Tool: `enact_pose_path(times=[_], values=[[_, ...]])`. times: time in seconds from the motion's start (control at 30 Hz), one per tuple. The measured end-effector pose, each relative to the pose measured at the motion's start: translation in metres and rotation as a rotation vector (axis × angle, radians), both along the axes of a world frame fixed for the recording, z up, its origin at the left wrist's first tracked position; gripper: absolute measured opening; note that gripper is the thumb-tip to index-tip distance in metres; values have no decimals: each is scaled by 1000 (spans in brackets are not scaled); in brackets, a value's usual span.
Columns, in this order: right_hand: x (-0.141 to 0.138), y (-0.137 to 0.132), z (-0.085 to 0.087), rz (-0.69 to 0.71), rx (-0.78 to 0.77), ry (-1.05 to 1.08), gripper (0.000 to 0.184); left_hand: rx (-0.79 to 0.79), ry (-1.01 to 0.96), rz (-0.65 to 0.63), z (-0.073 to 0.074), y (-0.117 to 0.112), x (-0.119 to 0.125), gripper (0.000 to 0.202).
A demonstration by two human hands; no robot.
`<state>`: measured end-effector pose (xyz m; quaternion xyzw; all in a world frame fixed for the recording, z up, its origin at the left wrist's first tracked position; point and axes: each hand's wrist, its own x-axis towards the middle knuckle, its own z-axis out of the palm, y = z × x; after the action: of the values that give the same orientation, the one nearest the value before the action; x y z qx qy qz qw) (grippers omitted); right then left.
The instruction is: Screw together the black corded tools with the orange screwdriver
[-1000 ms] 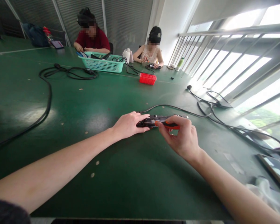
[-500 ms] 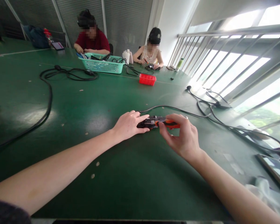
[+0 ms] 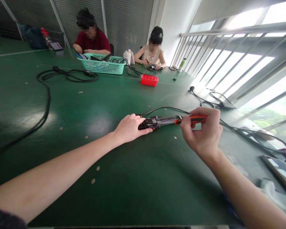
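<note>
My left hand (image 3: pixel 130 128) grips the left end of a dark, long corded device (image 3: pixel 149 123) lying on the green table, thumb on the near side and fingers over the far side. A grey elongated part stretches right from its dark body. My right hand (image 3: pixel 202 132) is closed around the orange-and-black handle of a screwdriver (image 3: pixel 197 119), held almost level to the right of the device. The screwdriver points left along the grey part; I cannot tell where its tip ends. A thin black cord (image 3: pixel 166 108) runs behind the device.
Across the green table (image 3: pixel 109 98) sit a turquoise basket (image 3: pixel 103 66) of tools and a red tray (image 3: pixel 149 80). Thick black cables (image 3: pixel 47 105) lie at the left, more along the right. Two people work at the far side. A metal railing (image 3: pixel 219 60) borders the right.
My right hand has drawn the screwdriver away to the right, uncovering the grey part of the device. My left hand stays on the device's dark end.
</note>
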<state>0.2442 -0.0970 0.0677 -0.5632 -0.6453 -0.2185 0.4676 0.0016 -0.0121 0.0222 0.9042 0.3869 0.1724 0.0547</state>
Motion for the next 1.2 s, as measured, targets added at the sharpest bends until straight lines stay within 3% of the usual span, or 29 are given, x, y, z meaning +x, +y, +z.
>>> enact_pose_path(times=[0.17, 0.4, 0.57, 0.7, 0.8, 1.0, 1.2], values=[[3, 4, -1, -28, 12, -39, 20, -2, -40, -23, -6, 4, -2, 60], [8, 8, -1, 133, 23, -339, 12, 5, -49, -21, -5, 4, -2, 59], [3, 7, -5, 180, -6, -230, 39, 0, -70, -15, -7, 4, -3, 58], [2, 8, -6, 66, -130, -93, 36, -26, -85, -16, -6, 4, -3, 58], [4, 8, -4, -37, -67, -16, 33, -46, -85, -15, -6, 3, -3, 58], [7, 9, -8, 3, -29, -21, 33, -35, -75, -17, -4, 1, -3, 58], [8, 7, -4, -3, -7, -199, 26, -32, -67, -18, -4, 2, -3, 57]])
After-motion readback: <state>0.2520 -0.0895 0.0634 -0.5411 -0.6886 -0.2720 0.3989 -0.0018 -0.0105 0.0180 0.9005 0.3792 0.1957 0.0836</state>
